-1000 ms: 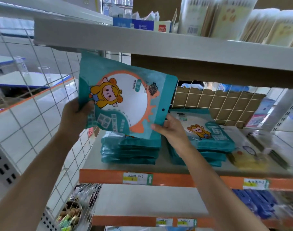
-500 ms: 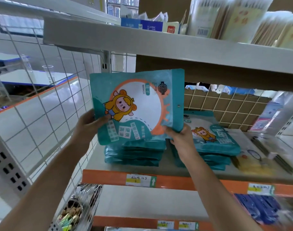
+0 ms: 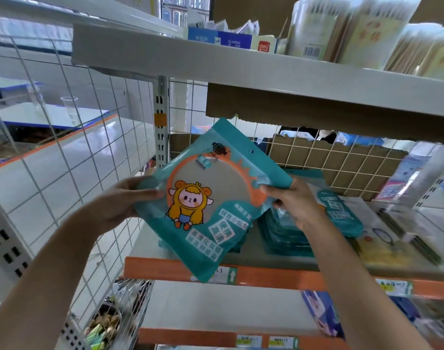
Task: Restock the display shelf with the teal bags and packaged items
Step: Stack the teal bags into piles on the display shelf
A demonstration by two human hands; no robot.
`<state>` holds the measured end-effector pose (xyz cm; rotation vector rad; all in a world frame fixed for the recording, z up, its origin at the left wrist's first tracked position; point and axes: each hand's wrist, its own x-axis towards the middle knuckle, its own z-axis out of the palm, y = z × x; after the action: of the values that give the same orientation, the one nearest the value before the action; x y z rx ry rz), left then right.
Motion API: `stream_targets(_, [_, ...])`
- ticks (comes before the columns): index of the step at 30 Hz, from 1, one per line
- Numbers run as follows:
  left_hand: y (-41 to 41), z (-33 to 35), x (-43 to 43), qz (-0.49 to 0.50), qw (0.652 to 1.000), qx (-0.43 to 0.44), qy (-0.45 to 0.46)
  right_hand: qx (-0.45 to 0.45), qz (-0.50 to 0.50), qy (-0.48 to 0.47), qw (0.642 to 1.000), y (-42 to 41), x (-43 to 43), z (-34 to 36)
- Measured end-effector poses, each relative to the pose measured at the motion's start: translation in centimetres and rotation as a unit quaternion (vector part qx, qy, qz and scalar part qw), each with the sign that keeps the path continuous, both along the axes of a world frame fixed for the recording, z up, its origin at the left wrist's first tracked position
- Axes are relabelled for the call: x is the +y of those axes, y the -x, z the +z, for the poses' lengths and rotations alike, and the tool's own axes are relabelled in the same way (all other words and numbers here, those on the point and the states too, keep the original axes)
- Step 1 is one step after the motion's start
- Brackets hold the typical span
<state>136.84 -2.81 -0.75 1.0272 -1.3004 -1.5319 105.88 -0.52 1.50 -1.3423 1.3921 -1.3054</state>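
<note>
The orange-edged display shelf [image 3: 279, 275] carries one stack of teal bags [image 3: 342, 218] on the right, and a sliver of a second stack [image 3: 162, 243] shows to its left. One teal bag [image 3: 211, 198], tilted with its cartoon front facing the camera, is held in the air just in front of the shelf, hiding most of that second stack. The left hand [image 3: 122, 200] pinches the bag's left edge, thumb on the front. The right hand [image 3: 294, 200] grips the right edge, its fingers [image 3: 279, 204] curled beneath. Two price labels are visible on the orange edge.
</note>
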Motion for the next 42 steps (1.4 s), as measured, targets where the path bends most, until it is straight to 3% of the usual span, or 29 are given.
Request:
stream_targets(6, [2.1, -1.7, 0.6, 0.067, 0.994, 0.070, -0.043, -0.124, -0.039, 0.018, 0.991, -1.0, -1.2, -0.6])
stream_targets(12, [4.3, -2.7, 0.5, 0.166, 0.976, 0.132, -0.052, -0.119, -0.017, -0.003, 0.993, -2.7, -2.2, -2.4])
stream_targets(19, [6.3, -2.1, -0.4, 0.215, 0.975, -0.025, 0.041, -0.077, -0.022, -0.015, 0.997, -3.4, -4.3, -2.5])
stream_targets(23, [6.4, -1.8, -1.2, 0.203, 0.974, -0.083, 0.047, -0.086, -0.044, -0.034, 0.995, -3.6, -6.4, -2.2])
stream_targets(34, [5.9, -3.7, -2.3, 0.189, 0.970, -0.149, -0.010, -0.075, -0.075, -0.090, 0.990, -3.6, -8.9, -4.8])
stream_targets(42, [6.1, -3.5, -1.6, 0.143, 0.981, -0.132, 0.008, 0.019, -0.056, -0.078, 0.995, -4.0, -9.1, -4.9])
